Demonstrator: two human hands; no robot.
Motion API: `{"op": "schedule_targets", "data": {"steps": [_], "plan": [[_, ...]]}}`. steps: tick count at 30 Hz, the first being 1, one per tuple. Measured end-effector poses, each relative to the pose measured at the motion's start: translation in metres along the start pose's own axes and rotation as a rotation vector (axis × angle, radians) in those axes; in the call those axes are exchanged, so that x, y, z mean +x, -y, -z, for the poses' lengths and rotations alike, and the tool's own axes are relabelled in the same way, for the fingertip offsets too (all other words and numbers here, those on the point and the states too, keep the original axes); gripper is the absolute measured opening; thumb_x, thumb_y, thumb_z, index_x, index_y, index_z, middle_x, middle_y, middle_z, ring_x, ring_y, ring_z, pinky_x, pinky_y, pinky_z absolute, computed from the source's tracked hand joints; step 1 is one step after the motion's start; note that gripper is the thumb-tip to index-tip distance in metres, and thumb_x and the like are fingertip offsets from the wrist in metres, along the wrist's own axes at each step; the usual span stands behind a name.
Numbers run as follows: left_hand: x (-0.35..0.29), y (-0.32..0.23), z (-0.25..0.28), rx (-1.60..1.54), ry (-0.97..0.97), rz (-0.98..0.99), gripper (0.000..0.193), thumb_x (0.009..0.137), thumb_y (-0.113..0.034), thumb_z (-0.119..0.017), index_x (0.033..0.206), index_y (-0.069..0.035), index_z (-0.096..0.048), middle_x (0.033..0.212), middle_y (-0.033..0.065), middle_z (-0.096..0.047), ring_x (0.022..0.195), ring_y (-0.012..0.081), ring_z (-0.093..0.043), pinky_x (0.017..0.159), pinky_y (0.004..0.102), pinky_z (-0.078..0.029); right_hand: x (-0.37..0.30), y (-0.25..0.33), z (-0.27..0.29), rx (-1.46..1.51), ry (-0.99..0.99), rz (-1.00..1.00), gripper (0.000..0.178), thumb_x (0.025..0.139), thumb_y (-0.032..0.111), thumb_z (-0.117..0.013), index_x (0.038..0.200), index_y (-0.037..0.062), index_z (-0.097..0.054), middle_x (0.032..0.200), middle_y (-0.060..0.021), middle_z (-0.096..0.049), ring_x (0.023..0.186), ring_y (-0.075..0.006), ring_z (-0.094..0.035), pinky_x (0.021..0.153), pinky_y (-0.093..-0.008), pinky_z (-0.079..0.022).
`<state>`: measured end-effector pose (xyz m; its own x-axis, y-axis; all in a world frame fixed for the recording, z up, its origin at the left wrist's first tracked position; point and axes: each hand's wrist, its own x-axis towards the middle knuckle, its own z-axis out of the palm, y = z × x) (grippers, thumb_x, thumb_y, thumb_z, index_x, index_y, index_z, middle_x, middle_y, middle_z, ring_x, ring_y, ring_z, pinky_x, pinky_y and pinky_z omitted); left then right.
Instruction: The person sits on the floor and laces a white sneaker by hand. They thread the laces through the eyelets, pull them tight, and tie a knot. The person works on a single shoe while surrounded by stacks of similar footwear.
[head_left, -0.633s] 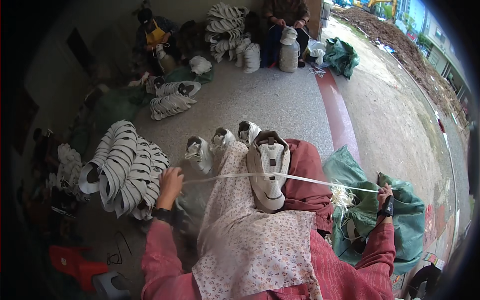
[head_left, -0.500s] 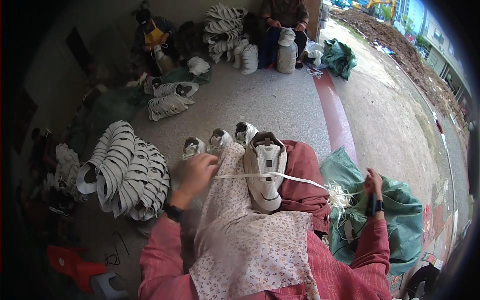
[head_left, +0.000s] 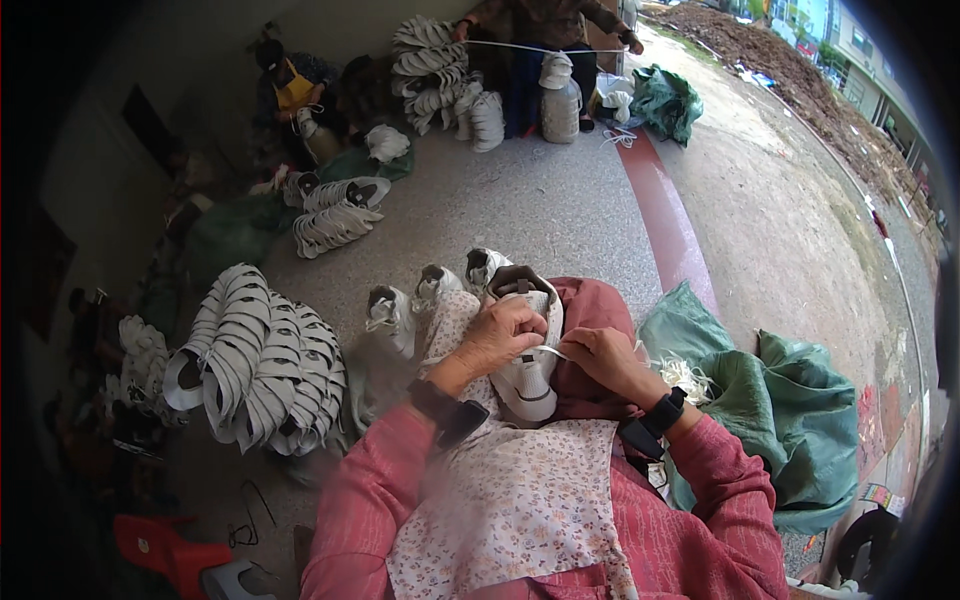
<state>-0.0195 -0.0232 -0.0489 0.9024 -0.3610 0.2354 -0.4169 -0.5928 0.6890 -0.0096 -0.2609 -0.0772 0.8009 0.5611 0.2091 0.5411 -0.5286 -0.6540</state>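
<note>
Where the floral apron (head_left: 505,500) meets the dark red trousers (head_left: 597,300), the pale shoe (head_left: 527,392) lies directly between and under the hands, its long axis running away from the person, toe nearest and collar farthest, leaning slightly left. The left hand (head_left: 505,335) is the nearer, lying over the shoe's upper left part with its fingers curled in (what its fingertips grip cannot be told). The right hand (head_left: 603,360) is just beside the shoe's right edge, thumb and fingers closed in an apparent pinch on the white lace (head_left: 550,350), which crosses the short gap to the left hand. Beyond the toe-to-collar line, three laced shoes (head_left: 437,284) stand on the floor; a stacked pile of uppers (head_left: 265,350) lies well to the left, and a bundle of laces (head_left: 687,380) lies by the green sack (head_left: 800,420) at right. No lettering is legible on the shoe, partly covered by the left hand; a printed sheet (head_left: 882,497) at lower right is too small to make out
</note>
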Motion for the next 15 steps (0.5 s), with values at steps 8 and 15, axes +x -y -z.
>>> {"op": "schedule_targets", "data": {"steps": [8, 15], "plan": [[0.002, 0.001, -0.005, 0.048, 0.061, -0.012, 0.008, 0.077, -0.021, -0.076, 0.083, -0.016, -0.073, 0.083, -0.0043, -0.062, 0.104, 0.016, -0.056, 0.105, 0.039, -0.026, -0.005, -0.005, -0.004, 0.268, 0.007, 0.001, 0.019, 0.091, 0.024, -0.066, 0.096, 0.0064, -0.072, 0.085, -0.0154, -0.07, 0.081, -0.0337, -0.069, 0.071, -0.0399, -0.052], [0.001, 0.004, -0.005, 0.007, 0.071, -0.022, 0.006, 0.076, -0.018, -0.076, 0.081, -0.016, -0.074, 0.082, -0.0044, -0.063, 0.101, 0.0167, -0.056, 0.101, 0.0384, -0.031, 0.006, -0.012, -0.014, 0.343, 0.068, -0.134, 0.017, 0.089, 0.018, -0.067, 0.092, 0.002, -0.071, 0.081, -0.0129, -0.068, 0.073, -0.0262, -0.067, 0.067, -0.0369, -0.051]]}}
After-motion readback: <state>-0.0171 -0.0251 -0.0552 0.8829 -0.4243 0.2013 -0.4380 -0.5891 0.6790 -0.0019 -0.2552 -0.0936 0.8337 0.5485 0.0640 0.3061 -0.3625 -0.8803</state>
